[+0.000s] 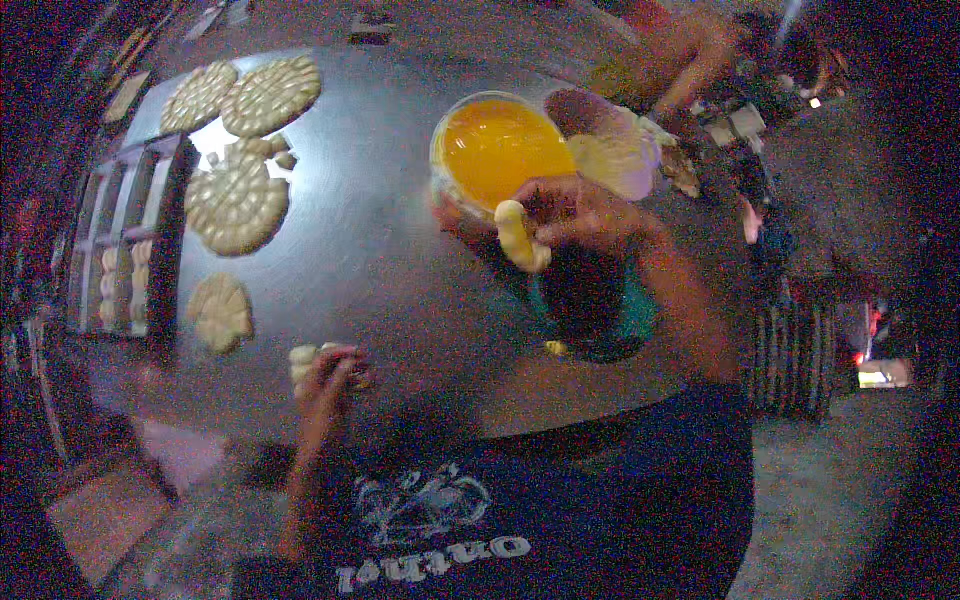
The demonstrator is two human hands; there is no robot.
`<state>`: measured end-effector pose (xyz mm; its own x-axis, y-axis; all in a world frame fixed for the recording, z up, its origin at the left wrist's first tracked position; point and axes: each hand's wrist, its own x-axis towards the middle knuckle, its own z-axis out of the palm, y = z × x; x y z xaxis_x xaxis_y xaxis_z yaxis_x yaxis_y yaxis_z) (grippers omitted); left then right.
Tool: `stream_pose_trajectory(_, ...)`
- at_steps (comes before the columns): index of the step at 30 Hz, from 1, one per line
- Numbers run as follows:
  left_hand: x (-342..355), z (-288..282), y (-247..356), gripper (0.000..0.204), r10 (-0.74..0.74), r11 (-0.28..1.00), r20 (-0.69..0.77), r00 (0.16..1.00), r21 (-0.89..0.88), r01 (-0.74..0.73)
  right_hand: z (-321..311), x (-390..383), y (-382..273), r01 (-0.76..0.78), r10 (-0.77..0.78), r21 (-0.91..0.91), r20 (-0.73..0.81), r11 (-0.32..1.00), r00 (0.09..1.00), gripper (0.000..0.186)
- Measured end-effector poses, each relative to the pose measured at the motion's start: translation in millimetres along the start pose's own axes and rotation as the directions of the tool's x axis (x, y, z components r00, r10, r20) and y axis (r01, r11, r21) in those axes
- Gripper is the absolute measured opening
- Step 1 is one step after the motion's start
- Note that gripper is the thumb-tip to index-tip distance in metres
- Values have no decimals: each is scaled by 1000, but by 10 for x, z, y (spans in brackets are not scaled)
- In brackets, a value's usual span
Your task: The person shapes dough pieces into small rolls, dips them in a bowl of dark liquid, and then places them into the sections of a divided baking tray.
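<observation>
A pale, curved strip of dough (518,240) is pinched in my right hand (600,218), which is raised over the near edge of a clear bowl of orange-yellow liquid (500,145). Below that hand, a teal container (638,305) with a dark inside stands at the table's near side. My left hand (335,378) is low at the front edge of the table, its fingers curled round a small pale dough piece (302,364). Beyond it lies a small scored dough round (220,313). Part of the left hand's hold is hidden by its fingers.
Larger patterned dough rounds (237,205) lie on the metal table (370,180) toward the far left. A dark divided tray (165,240) holds several dough pieces at the left edge. Another person's arm (690,75) reaches in at the far right, near a pale mass (620,150).
</observation>
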<state>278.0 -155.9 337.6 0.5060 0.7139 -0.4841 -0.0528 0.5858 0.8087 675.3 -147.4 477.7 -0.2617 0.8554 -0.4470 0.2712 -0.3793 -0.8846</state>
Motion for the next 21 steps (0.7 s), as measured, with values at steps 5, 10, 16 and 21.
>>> stream_pose_trajectory(5,142,425,-19,45,-60,801,497,866,-494,338,1372,79,184,194,-14,640,-275,743,961,69)
stream_pose_trajectory(10,-141,154,101,35,-125,822,394,911,-473,317,2192,281,303,299,-58,637,-371,711,927,75)
stream_pose_trajectory(16,-302,-239,305,20,-128,850,135,982,-496,179,2805,618,568,494,-101,722,-515,485,851,71)
stream_pose_trajectory(21,-234,-604,415,22,-40,818,199,979,-556,147,3322,895,624,584,60,613,-715,532,696,56)
